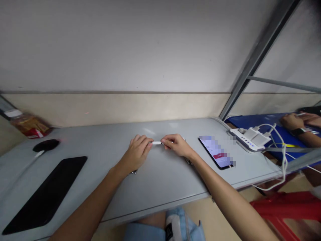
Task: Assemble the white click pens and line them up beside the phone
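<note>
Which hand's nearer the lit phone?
Right. The right hand is to the left of the lit phone, not touching it; the left hand is farther left, beyond the right hand.

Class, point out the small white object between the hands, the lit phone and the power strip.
Small white object (156, 143): head view, middle of its body.
Lit phone (215, 152): head view, its screen.
Power strip (244, 140): head view, its white casing.

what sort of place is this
Possibly a shared dorm or study room: metal bars frame the grey desk, a power strip sits at its right, and another person's hand is over a blue surface beyond.
</note>
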### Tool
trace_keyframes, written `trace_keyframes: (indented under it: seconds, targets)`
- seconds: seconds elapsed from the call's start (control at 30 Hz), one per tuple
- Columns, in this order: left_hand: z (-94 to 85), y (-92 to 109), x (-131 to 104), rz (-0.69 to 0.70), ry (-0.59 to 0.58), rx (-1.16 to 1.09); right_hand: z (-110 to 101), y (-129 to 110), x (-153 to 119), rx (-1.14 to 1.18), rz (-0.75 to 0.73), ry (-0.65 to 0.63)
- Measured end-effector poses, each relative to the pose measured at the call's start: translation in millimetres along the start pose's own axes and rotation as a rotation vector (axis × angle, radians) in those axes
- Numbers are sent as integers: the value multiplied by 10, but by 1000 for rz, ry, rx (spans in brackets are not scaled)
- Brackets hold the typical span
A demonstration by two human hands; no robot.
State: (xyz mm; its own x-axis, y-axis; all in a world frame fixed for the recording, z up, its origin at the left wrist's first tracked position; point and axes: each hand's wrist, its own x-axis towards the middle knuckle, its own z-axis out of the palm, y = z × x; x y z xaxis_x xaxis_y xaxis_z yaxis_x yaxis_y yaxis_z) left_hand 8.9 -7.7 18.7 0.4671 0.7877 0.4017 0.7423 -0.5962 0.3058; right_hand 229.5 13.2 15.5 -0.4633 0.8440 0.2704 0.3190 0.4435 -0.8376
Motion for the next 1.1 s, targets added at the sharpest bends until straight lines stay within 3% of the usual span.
trace_keyframes:
  seconds: [0.13, 0.33, 0.47, 0.53, 0.67, 0.87, 1.0, 1.1]
  targets:
    - [8, -17, 10, -110, 38, -134, 6, 14, 19, -32, -12, 79]
    - [-12, -29, 20, -140, 168, -256, 1, -15, 8, -52, -15, 67]
    - [-6, -67, 22, -336, 69, -361, -10, -26, 8, -38, -15, 103]
    - [-15, -81, 26, -338, 61, -408, -14, -17, 10, -38, -1, 117]
    - [-34, -88, 41, -317, 159, -508, -24, 23, 19, -34, 19, 143]
    - [-2, -146, 42, -393, 81, -586, -23, 59, 33, -17, 8, 164]
    - [-14, -156, 45, -295, 172, -691, -30, 59, 33, -46, 24, 153]
    - [-17, -156, 53, -359, 157, -721, -28, 58, 28, -39, 11, 154]
